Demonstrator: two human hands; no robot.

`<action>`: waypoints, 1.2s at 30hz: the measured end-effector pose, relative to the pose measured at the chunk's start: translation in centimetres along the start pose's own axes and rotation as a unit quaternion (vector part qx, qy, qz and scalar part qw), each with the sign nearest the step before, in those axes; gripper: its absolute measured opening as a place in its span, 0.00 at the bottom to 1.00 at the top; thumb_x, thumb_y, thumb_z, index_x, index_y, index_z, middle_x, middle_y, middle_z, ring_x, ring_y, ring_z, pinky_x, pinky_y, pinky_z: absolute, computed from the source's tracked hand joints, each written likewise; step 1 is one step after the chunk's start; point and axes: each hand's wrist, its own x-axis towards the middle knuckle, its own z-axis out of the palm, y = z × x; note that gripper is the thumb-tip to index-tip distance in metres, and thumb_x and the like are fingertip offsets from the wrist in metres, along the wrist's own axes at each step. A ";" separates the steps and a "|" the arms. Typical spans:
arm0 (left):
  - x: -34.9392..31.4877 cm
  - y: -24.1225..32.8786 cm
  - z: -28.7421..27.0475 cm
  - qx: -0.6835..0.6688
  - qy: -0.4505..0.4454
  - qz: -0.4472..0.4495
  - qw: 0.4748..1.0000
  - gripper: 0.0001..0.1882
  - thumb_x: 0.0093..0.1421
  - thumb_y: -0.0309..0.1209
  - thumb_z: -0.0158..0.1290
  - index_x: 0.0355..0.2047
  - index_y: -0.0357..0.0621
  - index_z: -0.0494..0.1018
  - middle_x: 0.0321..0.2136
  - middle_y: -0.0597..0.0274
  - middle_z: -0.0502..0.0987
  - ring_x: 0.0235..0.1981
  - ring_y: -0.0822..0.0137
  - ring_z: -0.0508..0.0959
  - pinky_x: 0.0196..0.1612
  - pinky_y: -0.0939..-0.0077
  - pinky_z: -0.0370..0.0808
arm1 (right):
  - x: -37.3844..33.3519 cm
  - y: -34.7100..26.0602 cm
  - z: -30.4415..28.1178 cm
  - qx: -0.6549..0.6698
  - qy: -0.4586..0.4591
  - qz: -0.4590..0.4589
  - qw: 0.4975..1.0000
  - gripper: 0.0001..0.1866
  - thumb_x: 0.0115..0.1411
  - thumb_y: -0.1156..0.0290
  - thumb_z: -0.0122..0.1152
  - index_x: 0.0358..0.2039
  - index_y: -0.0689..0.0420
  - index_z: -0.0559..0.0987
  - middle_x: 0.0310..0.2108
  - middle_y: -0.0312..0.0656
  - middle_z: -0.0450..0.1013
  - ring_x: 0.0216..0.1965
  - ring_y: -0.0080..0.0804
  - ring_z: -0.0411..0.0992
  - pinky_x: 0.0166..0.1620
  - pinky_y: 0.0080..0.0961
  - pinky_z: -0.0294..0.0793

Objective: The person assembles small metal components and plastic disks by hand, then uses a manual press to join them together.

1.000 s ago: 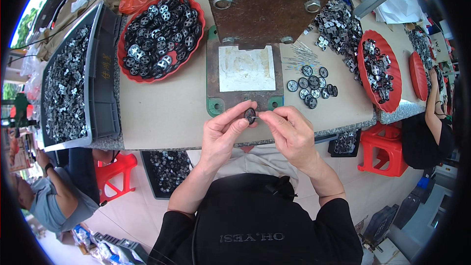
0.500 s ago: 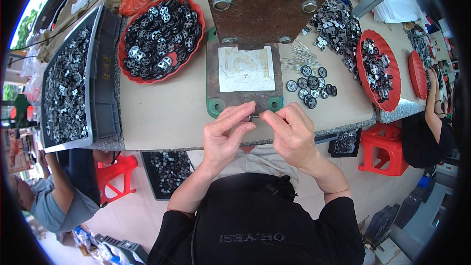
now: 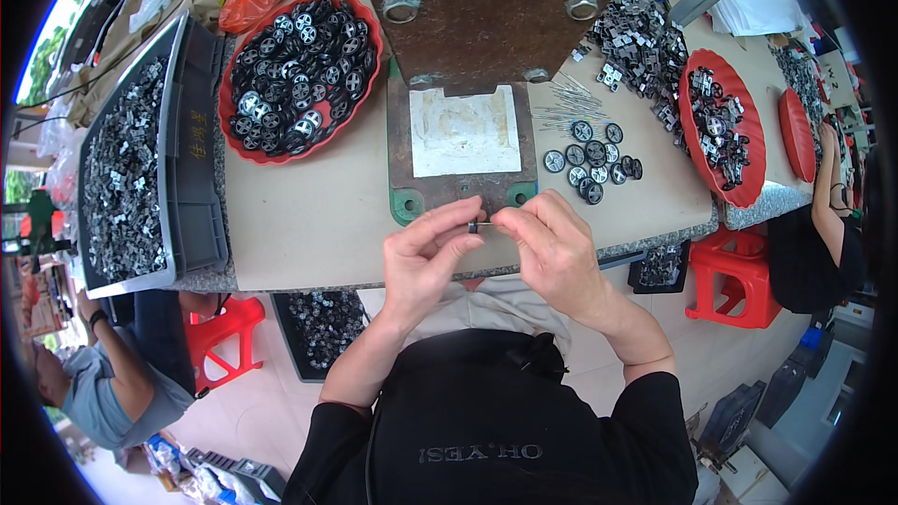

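Note:
Between the thumb and fingers of my left hand point(image 3: 426, 248) is a small black part point(image 3: 473, 226), seen edge-on; its kind is hard to make out. My right hand point(image 3: 552, 248) pinches a thin metal rod point(image 3: 485, 223), whose end meets the black part. Both hands are close together over the near edge of the table, just in front of the press base point(image 3: 408, 204) with its white plate point(image 3: 465, 131). Right of the base lie several small black wheels point(image 3: 596, 151) with silver spokes, and behind them a spread of thin metal rods point(image 3: 572, 105).
The brown press head point(image 3: 486, 33) hangs over the base. A red bowl of wheels point(image 3: 304, 79) stands at left, beside a grey crate of small metal parts point(image 3: 126, 168). Another red bowl point(image 3: 720, 131) and a metal-part heap point(image 3: 641, 47) are at right. Other people sit at both sides.
My right fingertips have drawn slightly away from my left ones, so more of the rod and the black part shows. The whole view has shifted a little.

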 end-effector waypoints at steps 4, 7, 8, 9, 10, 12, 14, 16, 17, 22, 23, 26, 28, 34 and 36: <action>-0.1 0.5 -0.1 -0.206 0.026 -0.167 0.964 0.17 0.58 0.21 0.55 0.48 0.32 0.71 0.35 0.54 0.79 0.30 0.70 0.79 0.23 0.78 0.79 | 0.1 0.3 -0.4 0.034 0.007 -0.004 0.999 0.13 0.41 0.83 0.62 0.31 0.61 0.77 0.26 0.40 0.67 0.27 0.35 0.68 0.27 0.29 0.70; 0.0 0.5 -0.2 -0.241 0.021 -0.169 0.956 0.16 0.58 0.22 0.54 0.48 0.33 0.72 0.35 0.54 0.79 0.30 0.71 0.79 0.24 0.78 0.79 | 0.2 0.6 -0.7 0.021 0.012 -0.044 0.999 0.15 0.41 0.82 0.63 0.33 0.63 0.78 0.28 0.41 0.68 0.28 0.35 0.69 0.28 0.27 0.70; -0.1 0.5 -0.2 -0.241 0.021 -0.169 0.955 0.16 0.58 0.22 0.54 0.48 0.33 0.72 0.35 0.54 0.79 0.30 0.71 0.79 0.24 0.78 0.79 | 0.1 0.7 -0.8 0.007 0.019 -0.063 0.998 0.14 0.41 0.83 0.63 0.33 0.63 0.78 0.27 0.41 0.68 0.27 0.35 0.68 0.27 0.27 0.69; -0.1 0.5 -0.2 -0.233 0.019 -0.165 0.958 0.16 0.58 0.21 0.54 0.48 0.33 0.72 0.36 0.54 0.79 0.31 0.71 0.79 0.24 0.78 0.79 | 0.1 0.7 -0.8 -0.007 0.026 -0.082 0.996 0.14 0.41 0.83 0.63 0.32 0.63 0.78 0.27 0.41 0.67 0.26 0.35 0.68 0.26 0.27 0.68; -0.2 0.5 -0.2 -0.224 0.017 -0.160 0.961 0.16 0.58 0.21 0.54 0.47 0.32 0.72 0.37 0.53 0.79 0.32 0.70 0.79 0.25 0.78 0.80 | 0.0 0.7 -0.9 -0.007 0.026 -0.082 0.996 0.14 0.41 0.83 0.63 0.32 0.63 0.78 0.27 0.41 0.67 0.26 0.35 0.68 0.26 0.27 0.68; -0.4 0.4 -0.2 -0.227 0.016 -0.163 0.960 0.16 0.57 0.20 0.55 0.47 0.32 0.72 0.38 0.52 0.78 0.33 0.70 0.79 0.25 0.78 0.80 | -0.1 0.7 -0.9 -0.005 0.016 -0.101 0.995 0.12 0.40 0.83 0.64 0.30 0.62 0.78 0.26 0.40 0.67 0.25 0.34 0.67 0.24 0.26 0.66; -0.6 0.3 -0.2 -0.230 0.014 -0.166 0.959 0.17 0.57 0.20 0.55 0.47 0.32 0.72 0.39 0.51 0.78 0.34 0.70 0.78 0.26 0.78 0.80 | -0.2 0.7 -0.9 0.014 0.016 -0.090 0.996 0.12 0.40 0.82 0.64 0.29 0.62 0.78 0.25 0.40 0.67 0.24 0.33 0.66 0.24 0.26 0.65; -0.7 0.1 -0.2 -0.205 -0.006 -0.121 0.971 0.17 0.56 0.18 0.56 0.47 0.31 0.72 0.42 0.50 0.77 0.36 0.70 0.78 0.28 0.77 0.80 | -0.3 0.7 -0.8 0.032 0.017 -0.079 0.996 0.11 0.40 0.82 0.65 0.28 0.62 0.78 0.23 0.39 0.67 0.23 0.33 0.66 0.23 0.26 0.64; -0.6 -0.1 -0.3 -0.205 -0.007 -0.121 0.971 0.17 0.56 0.18 0.56 0.47 0.31 0.72 0.42 0.50 0.77 0.36 0.70 0.78 0.28 0.77 0.80 | -0.3 0.7 -0.7 0.064 0.027 -0.050 0.996 0.10 0.41 0.82 0.66 0.27 0.63 0.78 0.23 0.39 0.68 0.22 0.32 0.66 0.22 0.25 0.63; -1.1 0.1 -0.3 -0.130 -0.007 -0.067 0.989 0.16 0.56 0.20 0.56 0.46 0.33 0.73 0.41 0.49 0.77 0.38 0.66 0.80 0.31 0.75 0.81 | -0.7 0.4 -0.3 0.101 0.048 -0.011 0.994 0.11 0.39 0.82 0.66 0.27 0.62 0.77 0.22 0.39 0.69 0.21 0.33 0.65 0.23 0.26 0.64; -1.1 0.2 -0.4 -0.130 -0.006 -0.067 0.989 0.16 0.56 0.20 0.56 0.46 0.33 0.73 0.41 0.49 0.77 0.38 0.66 0.80 0.31 0.75 0.81 | -0.8 0.4 -0.3 0.085 0.058 -0.037 0.994 0.11 0.38 0.83 0.65 0.26 0.62 0.77 0.22 0.39 0.69 0.21 0.33 0.65 0.23 0.25 0.64; -1.2 0.4 -0.7 -0.247 0.004 -0.207 0.947 0.15 0.57 0.22 0.56 0.46 0.35 0.73 0.42 0.50 0.77 0.38 0.65 0.80 0.31 0.74 0.81 | -0.9 0.3 -0.3 0.055 0.069 -0.078 0.993 0.12 0.36 0.83 0.64 0.26 0.62 0.77 0.22 0.38 0.69 0.21 0.33 0.65 0.23 0.25 0.64; -1.1 0.3 -0.7 -0.307 -0.006 -0.243 0.920 0.15 0.57 0.24 0.56 0.46 0.35 0.73 0.42 0.51 0.77 0.37 0.66 0.80 0.31 0.74 0.81 | -0.9 0.3 -0.4 0.039 0.070 -0.094 0.992 0.13 0.34 0.83 0.63 0.26 0.62 0.77 0.22 0.38 0.69 0.21 0.33 0.65 0.23 0.25 0.64; -0.9 0.0 0.0 -0.262 0.007 -0.168 0.950 0.16 0.56 0.23 0.57 0.45 0.35 0.73 0.43 0.51 0.77 0.38 0.67 0.80 0.29 0.76 0.80 | -0.9 0.6 -0.4 0.020 0.060 -0.095 0.993 0.12 0.38 0.83 0.67 0.27 0.61 0.79 0.24 0.37 0.70 0.22 0.32 0.66 0.22 0.23 0.64; -1.1 0.2 0.1 -0.259 0.000 -0.162 0.952 0.15 0.56 0.21 0.56 0.46 0.35 0.72 0.43 0.51 0.77 0.39 0.66 0.80 0.28 0.77 0.80 | -1.0 0.6 -0.3 0.020 0.070 -0.099 0.992 0.14 0.34 0.82 0.63 0.27 0.63 0.77 0.23 0.38 0.69 0.21 0.33 0.66 0.23 0.26 0.65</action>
